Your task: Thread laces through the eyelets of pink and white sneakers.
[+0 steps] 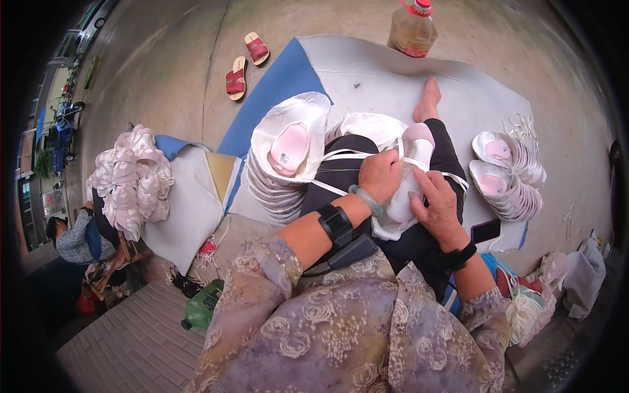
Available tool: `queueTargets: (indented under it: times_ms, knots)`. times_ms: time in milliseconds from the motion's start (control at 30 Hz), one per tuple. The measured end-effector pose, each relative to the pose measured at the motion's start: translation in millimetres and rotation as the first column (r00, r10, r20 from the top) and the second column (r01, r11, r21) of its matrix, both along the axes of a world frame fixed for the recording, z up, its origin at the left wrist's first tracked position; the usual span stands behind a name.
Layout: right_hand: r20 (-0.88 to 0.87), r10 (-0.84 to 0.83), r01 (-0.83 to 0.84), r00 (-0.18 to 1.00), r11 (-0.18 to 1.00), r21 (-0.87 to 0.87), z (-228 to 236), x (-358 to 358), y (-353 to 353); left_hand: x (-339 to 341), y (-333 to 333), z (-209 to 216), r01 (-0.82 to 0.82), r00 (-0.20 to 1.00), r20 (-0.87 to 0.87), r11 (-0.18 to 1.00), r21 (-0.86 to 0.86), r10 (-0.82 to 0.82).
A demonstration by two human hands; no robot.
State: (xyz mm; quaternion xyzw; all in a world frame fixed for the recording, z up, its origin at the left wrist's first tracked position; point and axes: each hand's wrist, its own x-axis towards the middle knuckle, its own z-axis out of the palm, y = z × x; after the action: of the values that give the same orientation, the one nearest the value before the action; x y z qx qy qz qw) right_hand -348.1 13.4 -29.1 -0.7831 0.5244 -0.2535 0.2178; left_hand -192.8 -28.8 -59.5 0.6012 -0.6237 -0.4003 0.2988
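A white shoe upper (401, 204) with a pink end lies across my lap, over dark trousers. My left hand (381, 175) is closed at its left edge, fingertips pressed together near the pink part. From the right, my right hand (435, 204) grips the upper, its index finger and thumb on the white mesh. White straps stretch across my thigh beside the left hand; whether a thread is in its fingertips is too small to tell. Left of my legs stands a nested stack of white uppers (282, 190) with a pink insole piece on top. Another white upper (373, 126) lies beyond my knee.
Two nested rows of uppers (508, 196) sit on the right beside a phone (485, 230). A grey-and-blue sheet (367, 72) spreads under my leg, with a red-capped jug (413, 29) and red slippers (236, 80) beyond. A pink-white bundle (134, 180) and a seated person (78, 239) are left.
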Motion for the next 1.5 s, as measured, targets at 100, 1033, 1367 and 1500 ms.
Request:
queueTargets:
  times_ms: [100, 1033, 1367, 1500]
  knots:
    - [0.069, -0.026, 0.023, 0.997, 0.999, 0.040, -0.5, -0.7, 1.3, -1.9, 1.0, 0.4, -0.039, 0.998, -0.050, 0.999, -0.027, 0.038]
    - [0.126, -0.057, 0.048, 0.990, 0.996, 0.075, -4.3, 0.4, 4.2, -1.4, 0.0, -3.3, 0.046, 0.993, -0.108, 0.999, 0.014, -0.044]
    - [0.126, -0.098, 0.091, 0.987, 0.994, 0.063, -4.4, -8.2, 6.4, -1.2, 5.1, 14.3, 0.301, 0.948, 0.171, 0.929, -0.215, -0.268]
    - [-0.025, -0.092, 0.091, 0.995, 0.994, -0.055, -13.0, 2.0, 5.5, 13.7, 9.7, 19.4, 0.495, 0.839, 0.337, 0.856, -0.150, -0.427]
